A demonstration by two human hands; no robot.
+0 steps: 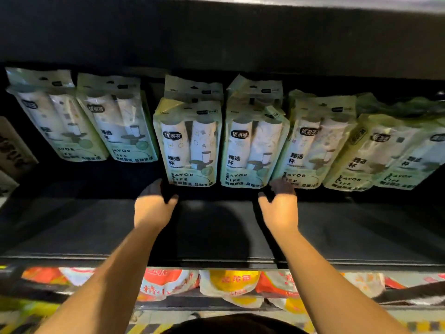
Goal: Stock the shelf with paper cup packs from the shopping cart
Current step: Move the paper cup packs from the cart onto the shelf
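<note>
**Both hands at the foot of the two middle packs**

Left hand [155, 208] and right hand [280, 208] reach deep into the dark shelf [361, 232], whose front half lies bare. A row of paper cup packs [115, 124] stands along its back, from the far left to the right edge of the view. At least two spots in the middle hold a second pack behind the first. By that showing, the stocking looks well along. The cart is out of view, so how many packs remain cannot be judged.

On the lower shelf sit orange and yellow bags [231, 283].

The left hand's fingers [154, 189] meet the lower left corner of the centre-left pack [190, 145]. The right hand's fingers [281, 186] sit at the lower right corner of the centre-right pack [252, 150]. Both sets of fingers are in deep shadow, so whether they grip, press or only touch cannot be told.

Each pack is a pale green film bag holding two white stacks of cups side by side. It has a flat hang tab on top, a dark brand badge and "SAVOR LIFE" printed low down.
</note>
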